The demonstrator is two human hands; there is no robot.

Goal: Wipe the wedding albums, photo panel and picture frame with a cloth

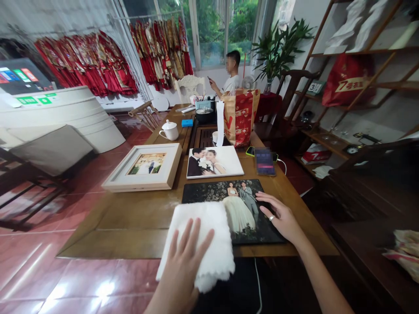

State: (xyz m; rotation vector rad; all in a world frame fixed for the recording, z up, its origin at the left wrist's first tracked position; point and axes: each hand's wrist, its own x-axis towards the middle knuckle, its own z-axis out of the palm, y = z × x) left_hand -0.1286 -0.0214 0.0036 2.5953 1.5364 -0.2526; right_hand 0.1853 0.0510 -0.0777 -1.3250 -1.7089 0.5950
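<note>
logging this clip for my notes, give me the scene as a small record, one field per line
left hand: spread on a white fluffy cloth
cloth position: over the near left part of the dark wedding photo panel
right hand: ringed, at that panel's right side
beyond: light-background wedding photo panel, box-framed wedding photo, smartphone
farther back: white lidded cup, paper bag
surface: wooden table

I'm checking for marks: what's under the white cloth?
The white cloth covers the near left corner of the dark photo panel and some table edge; the left hand is on top. What's covered cannot be seen.
</note>
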